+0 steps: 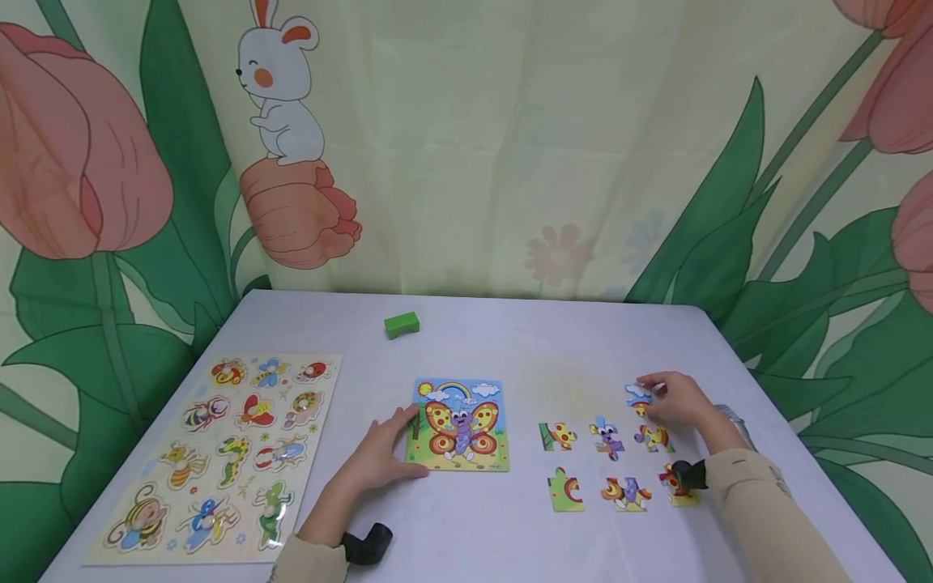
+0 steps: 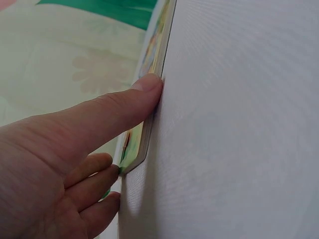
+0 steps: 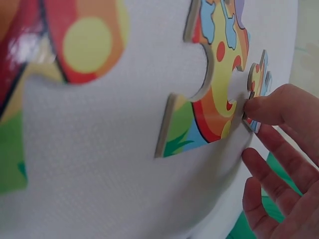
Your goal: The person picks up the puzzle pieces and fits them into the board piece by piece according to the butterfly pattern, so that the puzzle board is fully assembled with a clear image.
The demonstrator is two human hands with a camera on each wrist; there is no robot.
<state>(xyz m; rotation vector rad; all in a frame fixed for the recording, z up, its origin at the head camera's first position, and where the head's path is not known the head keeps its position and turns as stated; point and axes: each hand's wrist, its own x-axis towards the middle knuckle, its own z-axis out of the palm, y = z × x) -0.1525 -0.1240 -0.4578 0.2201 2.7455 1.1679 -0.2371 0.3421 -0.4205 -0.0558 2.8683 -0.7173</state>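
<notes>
Tabletop (image 1: pixel 481 526) in plain white cloth fills the lower half of my head cam. Around the middle lies a glossy, squarish butterfly board (image 1: pixel 462 429), sky and rainbow printed up top. The left hand (image 1: pixel 375 449) is spread round its near-left corner, fingers at the left edge, thumb at the near one. Over toward the tabletop's right edge, the right hand (image 1: pixel 674 398) pinches a small blue-and-white, flat jigsaw piece (image 1: pixel 638 394). Six other colourful card-like pieces (image 1: pixel 607 441) sit in two rows between that spot and the near edge. A big cream sheet with cartoon bugs (image 1: pixel 168 557) runs along the left edge, and a green notched block (image 1: pixel 402 325) sits by the far edge.

What matters most, I'd say: the pinched piece is well right of the board, so the right hand is the nearer one. Fingers hide too much for me to call its long axis.

Left wrist cam: straight thumb against the board's edge, other fingers loosely bent near the corner.

Right wrist cam: thumb and finger meet at the piece's rim, just past a yellow-and-red spotted piece (image 3: pixel 221 74). Can't tell if it's lifted.
</notes>
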